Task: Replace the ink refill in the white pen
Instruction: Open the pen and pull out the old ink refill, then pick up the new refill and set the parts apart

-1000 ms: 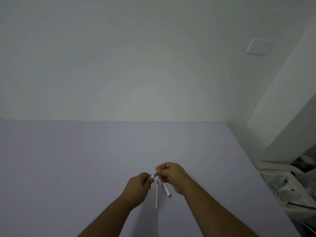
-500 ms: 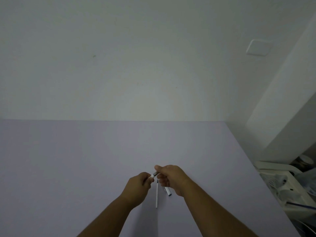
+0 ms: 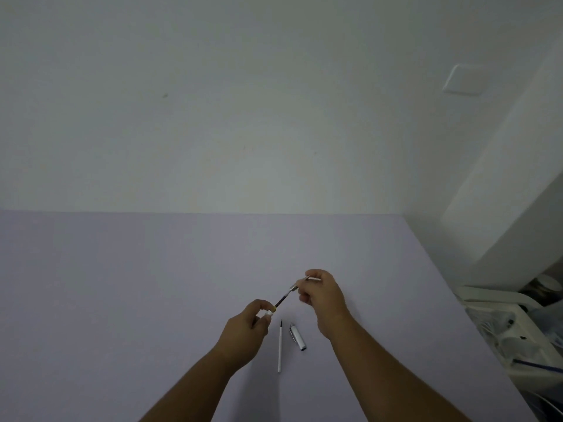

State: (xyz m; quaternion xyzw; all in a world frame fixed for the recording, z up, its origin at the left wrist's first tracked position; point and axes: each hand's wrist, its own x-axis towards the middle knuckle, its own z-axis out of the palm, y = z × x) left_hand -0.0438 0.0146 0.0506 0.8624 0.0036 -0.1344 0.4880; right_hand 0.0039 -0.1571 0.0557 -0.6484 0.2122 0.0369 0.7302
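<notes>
White pen parts are sitting in two places — some in the hands, some on the lavender table (image 3: 122, 300). The left hand (image 3: 246, 333) is curling its fingers inward and pinching a small white piece (image 3: 269, 313) between thumb and fingertip; whether that piece is the end of the barrel or a separate cap is too small to tell. From that piece a dark refill (image 3: 282, 300) is running up and to the right, tilted, its far end meeting a short silvery tip section (image 3: 293, 287) that the right hand (image 3: 323, 295) is gripping between thumb and forefinger. A thin pale sliver is showing past the right hand's fingers at the top, but what it belongs to is unclear. Both hands are hovering above the table, apart from each other, joined only by the dark rod between them.

Below the hands, two loose items are lying flat on the surface. A slim white refill (image 3: 279, 348) with a dark point is lying nearly straight toward the person, point facing away. Just beside it on the right — close but not touching — a white pen cap (image 3: 297, 337) with a metal clip is lying at a slight angle.

At the right edge of the table, a white rack (image 3: 502, 324) holding indistinct items is standing on a lower level.
</notes>
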